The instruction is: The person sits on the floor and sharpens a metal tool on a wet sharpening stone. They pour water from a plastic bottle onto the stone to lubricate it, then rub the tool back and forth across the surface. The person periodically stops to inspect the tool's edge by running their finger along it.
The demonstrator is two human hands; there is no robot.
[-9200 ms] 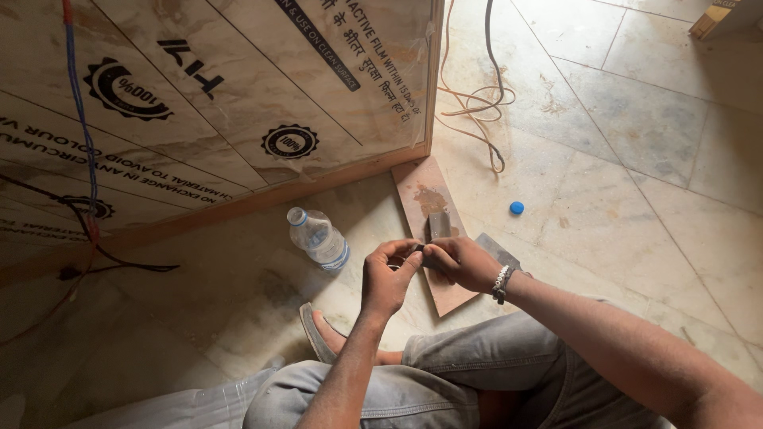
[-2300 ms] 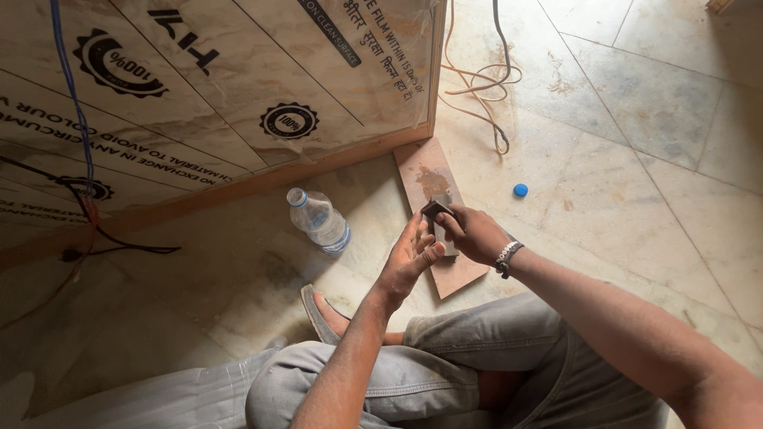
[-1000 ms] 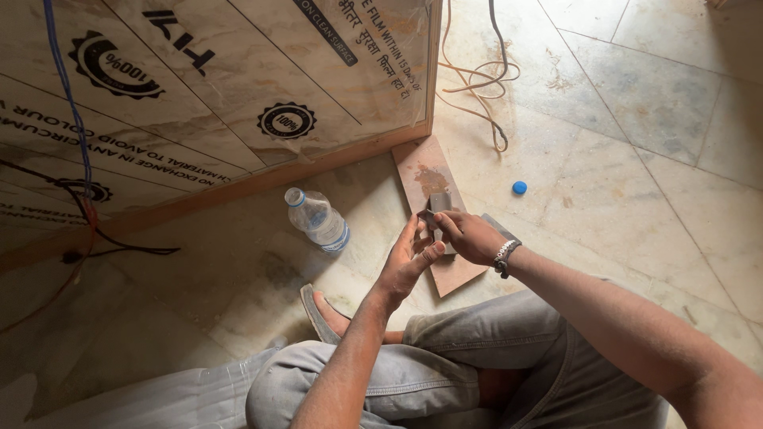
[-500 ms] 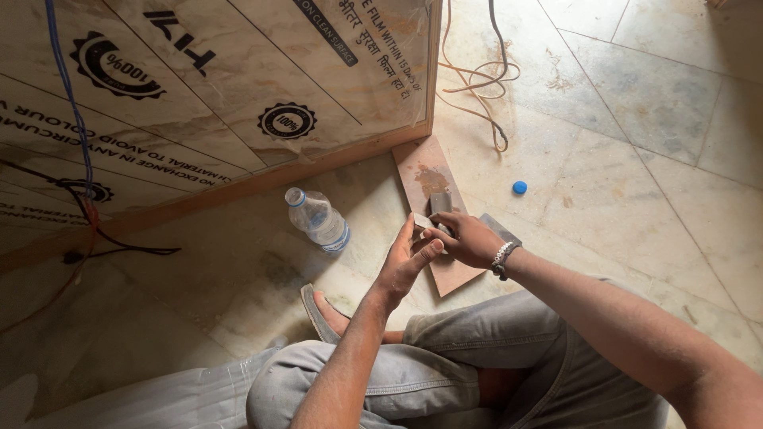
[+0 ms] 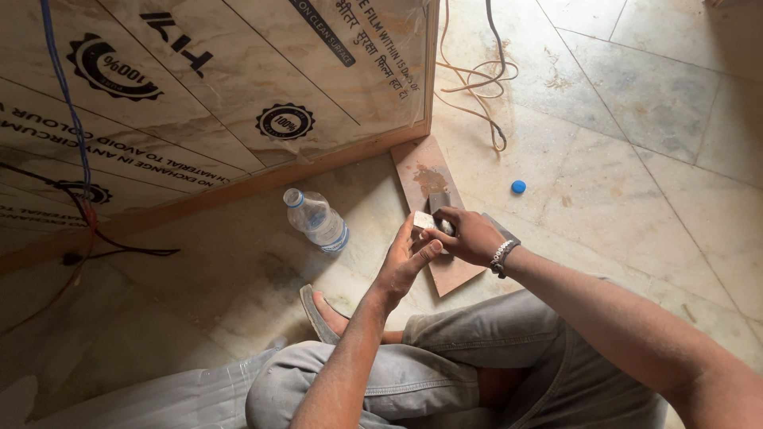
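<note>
Both hands meet — right hand [image 5: 469,237] pinches small pale block [image 5: 423,220], left hand [image 5: 405,258] open.

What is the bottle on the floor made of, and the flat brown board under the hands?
The clear bottle looks like thin, glossy plastic: you see through it. The flat reddish-brown board seems to be matte wood or laminate, with a worn, stained patch; which one is unclear.

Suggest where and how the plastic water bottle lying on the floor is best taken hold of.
The bottle lies on its side, capless neck toward the panel, so grip the wide clear body, coming from above with fingers across its width. The round middle offers the surest hold; the neck is narrow. Both the left hand and right hand are occupied with a small pale block.
</note>
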